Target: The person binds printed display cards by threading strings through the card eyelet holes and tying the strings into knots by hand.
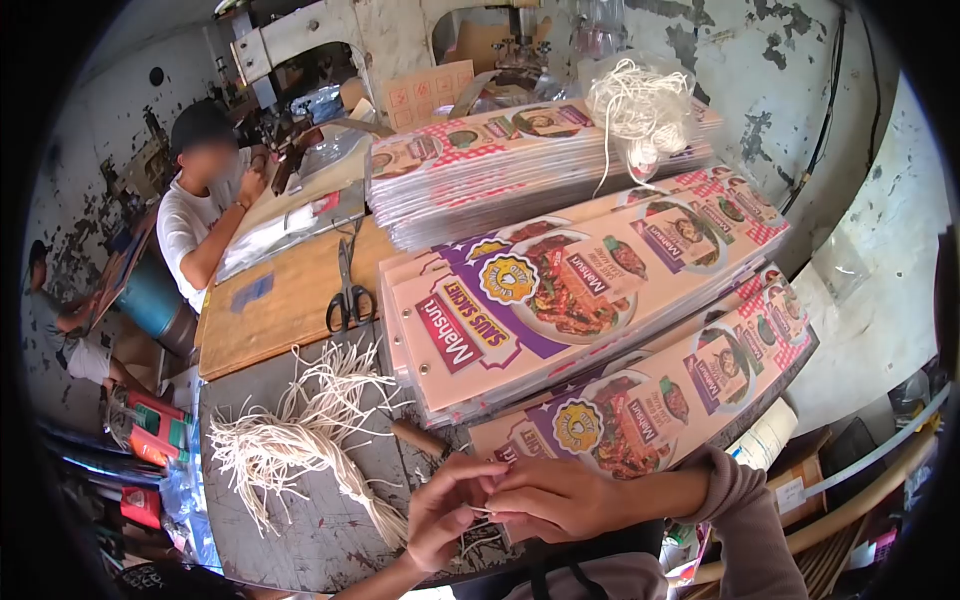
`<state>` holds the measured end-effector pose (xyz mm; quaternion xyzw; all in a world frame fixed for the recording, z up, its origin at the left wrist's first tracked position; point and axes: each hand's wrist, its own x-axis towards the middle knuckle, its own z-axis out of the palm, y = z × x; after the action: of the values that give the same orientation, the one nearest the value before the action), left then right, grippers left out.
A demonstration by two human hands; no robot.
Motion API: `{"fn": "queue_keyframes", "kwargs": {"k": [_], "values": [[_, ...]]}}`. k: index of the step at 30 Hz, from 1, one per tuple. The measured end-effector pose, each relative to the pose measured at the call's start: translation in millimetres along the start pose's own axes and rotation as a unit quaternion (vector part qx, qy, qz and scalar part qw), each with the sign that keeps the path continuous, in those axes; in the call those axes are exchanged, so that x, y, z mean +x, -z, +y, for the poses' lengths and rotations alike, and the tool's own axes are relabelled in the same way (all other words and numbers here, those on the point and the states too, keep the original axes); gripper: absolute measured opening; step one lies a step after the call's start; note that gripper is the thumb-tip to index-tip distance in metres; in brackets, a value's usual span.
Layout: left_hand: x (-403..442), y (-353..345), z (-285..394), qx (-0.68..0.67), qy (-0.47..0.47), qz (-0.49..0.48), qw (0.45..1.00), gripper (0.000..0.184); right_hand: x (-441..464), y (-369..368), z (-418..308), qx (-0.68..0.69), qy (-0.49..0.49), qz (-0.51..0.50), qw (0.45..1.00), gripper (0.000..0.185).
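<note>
My left hand (443, 512) and my right hand (562, 498) meet at the table's front edge, fingers bent into pinches. A short length of white string (482, 510) runs between their fingertips; its exact knot or loop is hidden. Just beyond them lies a printed hanging sachet card (600, 425) marked Mahsuri, its near end partly covered by my hands. A wooden-handled tool (418, 437) rests by my left hand, its tip hidden. Left of that, a bundle of cut white strings (310, 455) spreads over the dark tabletop (235, 545).
Larger stacks of printed cards (560, 290) fill the middle and back, with a bag of white string (640, 110) on top. Black-handled scissors (348, 295) lie on a wooden board (285, 300). A person in a white shirt (185, 235) sits across at a machine (300, 45).
</note>
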<state>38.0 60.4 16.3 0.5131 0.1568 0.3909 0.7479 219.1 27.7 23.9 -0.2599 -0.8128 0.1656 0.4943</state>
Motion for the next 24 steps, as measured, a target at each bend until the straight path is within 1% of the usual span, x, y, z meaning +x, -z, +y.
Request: {"fn": "queue_keyframes", "kwargs": {"k": [1,2,3,4,5,6,8,9,11,13,16,18,19,20,21,22,23,24], "values": [[-0.3,-0.4,-1.1,0.037,-0.025,0.026,0.999,0.036,-1.8,-0.3,1.1,0.003,-0.026,0.008,1.0,0.023],[-2.6,-1.1,-2.7,0.038,-0.026,0.027,0.999,0.036,-2.7,-1.4,1.3,0.009,-0.053,0.016,0.998,0.024],[-5.4,-2.5,-4.8,0.137,-0.067,0.045,0.987,0.032,-2.3,-1.7,1.2,0.011,-0.051,0.018,0.998,0.024],[-5.4,-4.5,-5.5,0.236,-0.108,0.061,0.964,0.029,-1.1,-1.2,1.7,0.027,-0.069,0.043,0.996,0.023],[-3.7,-9.2,-5.8,0.223,-0.125,0.088,0.963,0.028,0.0,-0.5,2.0,0.043,-0.088,0.069,0.993,0.023],[-2.3,-8.2,-3.9,0.223,-0.126,0.086,0.963,0.028,1.2,-0.3,0.7,0.042,-0.088,0.07,0.993,0.023],[0.7,-7.6,-2.5,0.347,-0.204,0.073,0.913,0.024,3.6,3.4,-3.2,0.069,-0.143,0.064,0.985,0.021],[1.5,-11.6,0.7,0.332,-0.19,0.091,0.919,0.022,3.3,5.3,-4.0,0.069,-0.142,0.058,0.986,0.021],[0.4,-10.3,-1.0,0.333,-0.185,0.094,0.92,0.023,3.7,3.7,-4.5,0.091,-0.18,0.053,0.978,0.021],[-0.6,-9.5,-0.4,0.335,-0.177,0.092,0.921,0.023,4.3,2.9,-4.2,0.089,-0.173,0.055,0.979,0.021],[0.1,-13.3,-1.4,0.338,-0.177,0.093,0.92,0.019,6.6,6.0,-5.7,0.08,-0.168,0.055,0.981,0.019],[1.3,-16.6,-4.4,0.2,-0.215,0.156,0.943,0.011,6.3,6.5,-7.4,0.076,-0.168,0.051,0.982,0.018],[-0.7,-10.0,-5.6,0.225,-0.239,0.131,0.936,0.014,6.7,6.5,-7.1,0.055,-0.153,0.059,0.985,0.018],[-3.5,-4.7,1.2,0.224,-0.244,0.131,0.934,0.014,8.3,7.7,-6.1,0.033,-0.135,0.064,0.988,0.018],[-5.5,0.1,11.4,0.274,-0.131,0.033,0.952,0.032,8.5,8.1,-5.2,0.028,-0.124,0.06,0.99,0.018],[-7.2,3.3,16.7,0.32,-0.012,-0.062,0.945,0.051,5.8,5.3,-6.0,0.021,-0.11,0.057,0.992,0.018],[-10.5,3.3,13.1,0.306,0.08,-0.059,0.947,0.064,4.2,2.8,-7.3,0.018,-0.101,0.057,0.993,0.019],[-11.7,2.3,10.9,0.307,0.081,-0.057,0.946,0.064,4.5,1.8,-8.3,0.022,-0.1,0.057,0.993,0.019]]}}
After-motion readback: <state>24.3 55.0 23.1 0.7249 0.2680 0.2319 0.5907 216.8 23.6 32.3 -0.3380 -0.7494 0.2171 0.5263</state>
